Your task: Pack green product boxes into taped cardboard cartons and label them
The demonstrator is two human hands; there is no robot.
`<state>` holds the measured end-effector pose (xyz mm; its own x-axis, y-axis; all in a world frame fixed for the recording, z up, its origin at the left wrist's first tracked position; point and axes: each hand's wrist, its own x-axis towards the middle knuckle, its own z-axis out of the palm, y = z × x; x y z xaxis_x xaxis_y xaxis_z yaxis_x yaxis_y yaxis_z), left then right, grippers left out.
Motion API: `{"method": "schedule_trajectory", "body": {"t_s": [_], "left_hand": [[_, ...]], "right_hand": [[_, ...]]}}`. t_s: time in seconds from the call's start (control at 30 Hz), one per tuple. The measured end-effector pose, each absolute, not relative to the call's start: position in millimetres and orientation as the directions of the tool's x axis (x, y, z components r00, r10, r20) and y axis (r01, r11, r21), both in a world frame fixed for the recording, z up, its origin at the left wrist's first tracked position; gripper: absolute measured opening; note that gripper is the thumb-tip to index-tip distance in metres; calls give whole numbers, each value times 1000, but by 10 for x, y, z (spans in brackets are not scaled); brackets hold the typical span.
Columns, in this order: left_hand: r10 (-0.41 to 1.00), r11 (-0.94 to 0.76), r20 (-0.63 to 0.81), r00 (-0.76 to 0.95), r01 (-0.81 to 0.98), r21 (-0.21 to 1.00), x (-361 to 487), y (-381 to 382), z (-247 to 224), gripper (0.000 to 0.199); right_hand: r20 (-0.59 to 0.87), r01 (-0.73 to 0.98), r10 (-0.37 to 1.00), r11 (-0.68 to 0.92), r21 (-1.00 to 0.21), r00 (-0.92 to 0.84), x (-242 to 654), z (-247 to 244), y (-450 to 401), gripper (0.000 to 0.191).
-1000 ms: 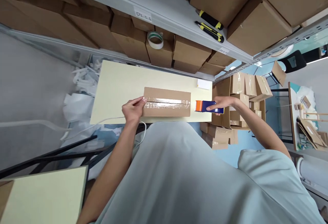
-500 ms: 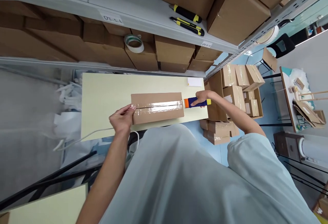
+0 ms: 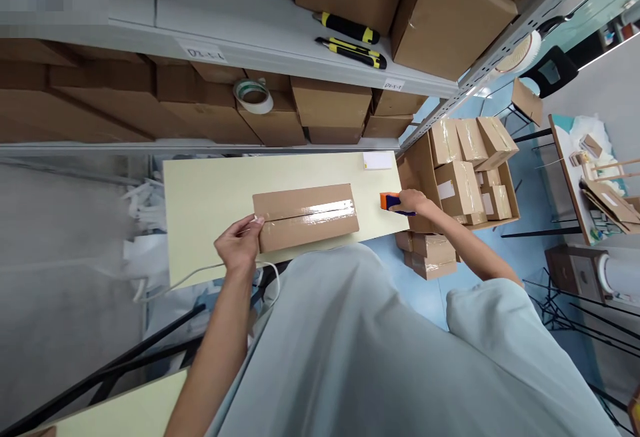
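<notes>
A long brown cardboard box lies on the pale yellow tabletop, turned slightly. Shiny clear tape runs along its middle seam. My left hand is closed on the box's left end, thumb over the end of the tape; its other fingers are partly hidden. Off the box's right end, my right hand grips what looks like a tape dispenser, dark blue with an orange end. It is apart from the box, over the table's right edge.
Above the table, a shelf carries boxes and two utility knives. A tape roll sits on lower boxes. A large carton of taped boxes stands right of the table. A white cable crosses the front edge. A small white item lies at the back.
My right hand has moved right with the tape dispenser, away from the box's end. My left hand keeps its hold, and the box now sits slightly more tilted in view.
</notes>
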<state>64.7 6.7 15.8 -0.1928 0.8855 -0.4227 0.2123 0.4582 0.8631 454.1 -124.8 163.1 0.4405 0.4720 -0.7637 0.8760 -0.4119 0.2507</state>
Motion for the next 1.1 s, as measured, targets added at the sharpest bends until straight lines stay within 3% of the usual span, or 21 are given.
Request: {"method": "schedule_trajectory", "body": {"t_s": [0.1, 0.23, 0.37, 0.43, 0.6, 0.73, 0.9, 1.1], "left_hand": [[927, 376, -339, -162, 380, 845, 687, 50, 173, 45], [1000, -9, 14, -3, 620, 784, 916, 1, 420, 57], [935, -329, 187, 302, 539, 775, 1440, 11, 978, 40], [883, -438, 258, 393, 485, 757, 1711, 103, 1301, 38], [848, -528, 406, 341, 481, 700, 2097, 669, 1935, 42], [853, -518, 442, 277, 547, 657, 2190, 1313, 2259, 55], [913, -406, 325, 246, 617, 675, 2197, 1817, 2455, 68], [919, -394, 317, 235, 608, 689, 2080, 1621, 2072, 66]], "right_hand": [[-704, 857, 560, -496, 139, 438, 4595, 1739, -1347, 53], [-608, 861, 703, -505, -62, 368, 4500, 1883, -1227, 45], [-512, 878, 849, -342, -336, 135, 4259, 2070, -803, 43], [-429, 886, 901, -247, -392, 61, 4125, 2194, -476, 43], [-160, 959, 987, -41, -282, -4, 3831, 2622, 571, 45], [-33, 985, 999, -21, -174, 15, 3611, 2985, 1403, 43], [-61, 995, 997, -55, -86, 50, 3372, 3194, 2119, 38], [-143, 994, 985, -102, -39, 96, 3303, 3026, 2453, 38]]}}
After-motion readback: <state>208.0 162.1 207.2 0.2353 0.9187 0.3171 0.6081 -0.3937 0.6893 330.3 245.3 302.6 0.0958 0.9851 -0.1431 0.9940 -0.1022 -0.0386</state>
